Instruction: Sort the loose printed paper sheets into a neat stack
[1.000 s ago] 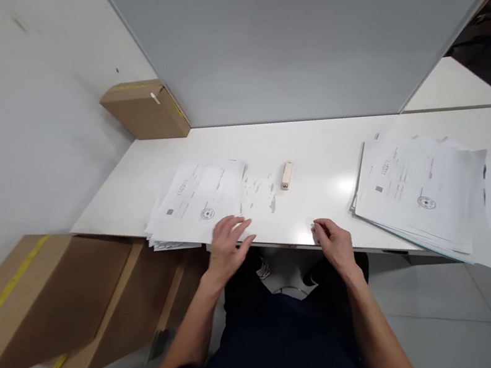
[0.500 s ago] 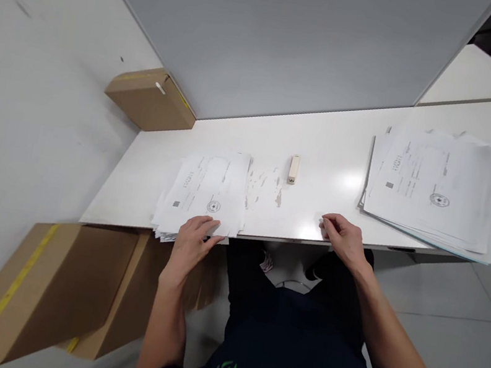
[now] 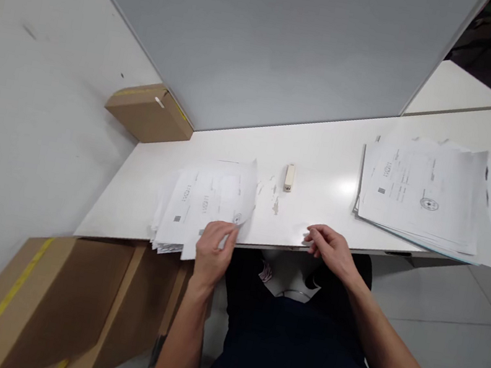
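Observation:
At the table's front edge, my left hand (image 3: 213,254) pinches the lower right corner of a printed sheet of paper (image 3: 224,196). That sheet is shifted right over the left paper stack (image 3: 178,204), its right side curling up. A round stamp mark on it lies just above my fingertips. My right hand (image 3: 329,247) hovers by the front edge with fingers loosely bent and apart, nothing visible in them. Between the two hands, further back, sits a small cream oblong block (image 3: 289,179) with a dark end; its kind is unclear.
A bigger, uneven paper stack (image 3: 416,200) with similar printing covers the table's right side. A cardboard box (image 3: 149,111) rests in the back left corner, against a grey upright panel (image 3: 269,43). Large open cardboard boxes (image 3: 60,304) stand below the table at left.
My left hand first moved left onto the stack, then back right, drawing the top sheet along and baring the sheet beneath. My right hand's fingers have loosened from a closer curl.

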Motion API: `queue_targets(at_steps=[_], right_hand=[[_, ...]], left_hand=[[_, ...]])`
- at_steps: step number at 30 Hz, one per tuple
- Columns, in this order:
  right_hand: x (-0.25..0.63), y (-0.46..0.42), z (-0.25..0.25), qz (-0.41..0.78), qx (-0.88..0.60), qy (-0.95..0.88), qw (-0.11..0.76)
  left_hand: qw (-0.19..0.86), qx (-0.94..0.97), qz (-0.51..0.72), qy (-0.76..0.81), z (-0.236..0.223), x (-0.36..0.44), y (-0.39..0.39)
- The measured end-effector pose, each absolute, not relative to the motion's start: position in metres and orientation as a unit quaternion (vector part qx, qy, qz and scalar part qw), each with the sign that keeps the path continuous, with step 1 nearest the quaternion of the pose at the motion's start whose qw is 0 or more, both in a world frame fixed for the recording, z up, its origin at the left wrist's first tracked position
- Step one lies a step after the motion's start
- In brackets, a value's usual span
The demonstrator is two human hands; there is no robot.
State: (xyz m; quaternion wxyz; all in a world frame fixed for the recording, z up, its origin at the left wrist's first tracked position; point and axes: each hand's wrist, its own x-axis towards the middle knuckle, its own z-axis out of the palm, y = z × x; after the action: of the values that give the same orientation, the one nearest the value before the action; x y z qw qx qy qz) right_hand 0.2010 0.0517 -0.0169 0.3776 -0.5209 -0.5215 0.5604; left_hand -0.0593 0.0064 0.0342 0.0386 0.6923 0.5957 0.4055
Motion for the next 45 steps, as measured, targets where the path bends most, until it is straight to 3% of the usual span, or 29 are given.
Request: queue_targets(at_steps=[4, 7, 16, 20, 24, 27, 30, 33, 45], right_hand=[[0.187, 0.044, -0.013, 0.730, -0.446, -0.396, 0.334], [0.185, 0.045, -0.012, 0.788, -0.413, -0.331, 0.315], [0.189, 0.049, -0.023, 0.702, -0.469, -0.424, 0.328], [0.196, 0.047, -0.028, 0.617, -0.545, -0.473, 0.315], [0.216, 0.042, -0.027, 0.661, -0.525, -0.422, 0.331], [0.231, 0.037, -0.028, 0.699, -0.494, -0.390, 0.340], [0.239, 0.032, -0.031, 0.716, -0.480, -0.376, 0.339], [0.240, 0.027, -0.033, 0.729, -0.465, -0.378, 0.330], [0.253, 0.027, -0.045, 0.724, -0.463, -0.344, 0.379]], left_hand=[[0.076, 0.739, 0.393, 0.542, 0.032, -0.010, 0.004], [0.079, 0.775, 0.353, 0.518, 0.019, 0.015, 0.001], [0.063, 0.882, 0.250, 0.395, -0.005, 0.051, -0.012], [0.120, 0.847, 0.312, 0.413, -0.006, 0.031, -0.012], [0.140, 0.634, 0.431, 0.627, -0.004, -0.014, -0.001], [0.268, 0.475, 0.491, 0.679, -0.002, -0.036, 0.010], [0.443, 0.406, 0.520, 0.607, 0.004, -0.037, 0.020], [0.543, 0.360, 0.542, 0.531, 0.009, -0.027, 0.029], [0.501, 0.332, 0.592, 0.537, 0.008, -0.017, 0.037]])
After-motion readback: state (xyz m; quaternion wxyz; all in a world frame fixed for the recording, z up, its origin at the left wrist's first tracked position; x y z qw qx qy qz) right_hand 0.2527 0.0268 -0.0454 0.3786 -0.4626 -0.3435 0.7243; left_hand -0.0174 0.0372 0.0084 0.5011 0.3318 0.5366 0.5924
